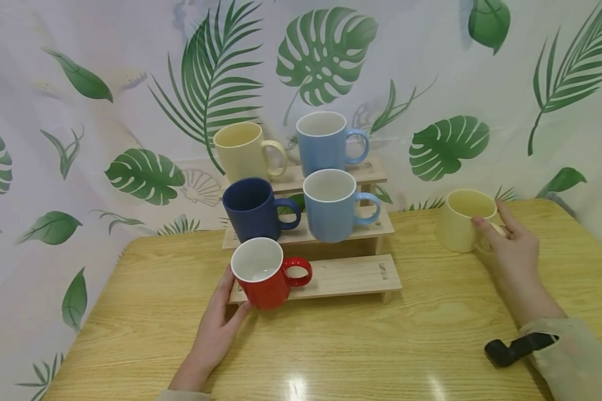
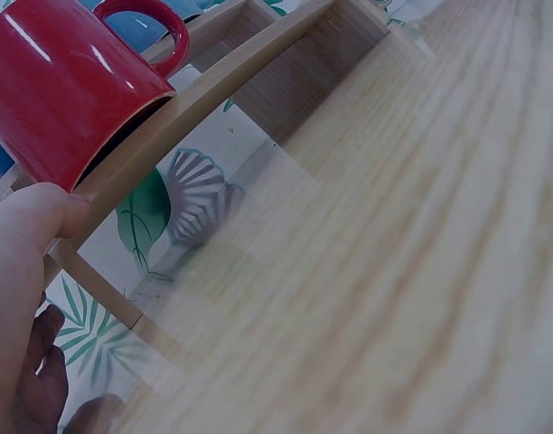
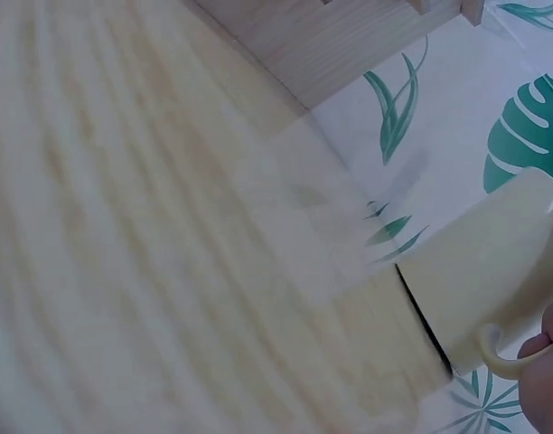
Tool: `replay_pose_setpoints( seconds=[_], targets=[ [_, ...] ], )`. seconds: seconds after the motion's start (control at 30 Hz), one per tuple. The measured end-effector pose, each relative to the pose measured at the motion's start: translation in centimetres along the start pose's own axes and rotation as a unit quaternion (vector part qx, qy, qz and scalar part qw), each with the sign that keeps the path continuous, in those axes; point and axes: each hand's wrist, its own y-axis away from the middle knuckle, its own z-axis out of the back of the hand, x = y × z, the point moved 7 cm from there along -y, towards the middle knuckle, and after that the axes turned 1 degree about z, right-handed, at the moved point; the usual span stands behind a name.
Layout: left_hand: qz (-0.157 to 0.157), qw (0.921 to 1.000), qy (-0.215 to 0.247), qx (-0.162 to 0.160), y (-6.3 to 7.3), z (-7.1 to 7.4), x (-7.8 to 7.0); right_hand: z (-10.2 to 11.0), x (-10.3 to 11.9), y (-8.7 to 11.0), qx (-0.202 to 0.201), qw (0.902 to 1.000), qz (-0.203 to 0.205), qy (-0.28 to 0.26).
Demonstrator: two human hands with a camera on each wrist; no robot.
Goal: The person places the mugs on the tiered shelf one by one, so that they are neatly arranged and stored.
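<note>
My left hand (image 1: 215,328) is at the left end of a three-step wooden shelf (image 1: 351,277), its thumb on the front edge of the lowest step. There a red mug (image 1: 267,289) with a white inside stands right beside the fingers, its base jutting slightly over the edge (image 2: 78,90). At the right, my right hand (image 1: 516,256) grips a pale yellow mug (image 1: 459,225) by its handle, thumb near the rim. That mug is upright over the back of the table; whether its base (image 3: 439,334) touches the wood I cannot tell.
On the middle step stand a dark blue mug (image 1: 253,214) and a light blue mug (image 1: 330,211). The top step bears another pale yellow mug (image 1: 243,156) and another light blue mug (image 1: 323,145). Behind the wooden table (image 1: 361,356) hangs a leaf-print cloth (image 1: 381,44).
</note>
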Motion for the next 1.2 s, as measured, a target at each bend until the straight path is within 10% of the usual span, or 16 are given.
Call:
replay_pose_setpoints(
  seconds=[0.3,0.4,0.63,1.2],
  targets=[
    [0.001,1.0000,0.003,0.000,0.0,0.0,0.0,-1.5,1.3,0.4,0.077,0.9958,0.021,0.043],
    [-0.001,1.0000,0.003,0.000,0.0,0.0,-0.1,-2.7,2.0,0.8,0.122,0.9916,0.039,-0.019],
    [-0.003,1.0000,0.002,-0.003,0.0,0.0,-0.1,-5.2,4.8,2.6,0.217,0.9437,0.068,-0.240],
    [-0.013,0.9999,0.007,-0.003,0.0,0.1,-0.3,-9.5,9.6,8.0,0.329,0.8849,0.136,-0.301]
  ],
)
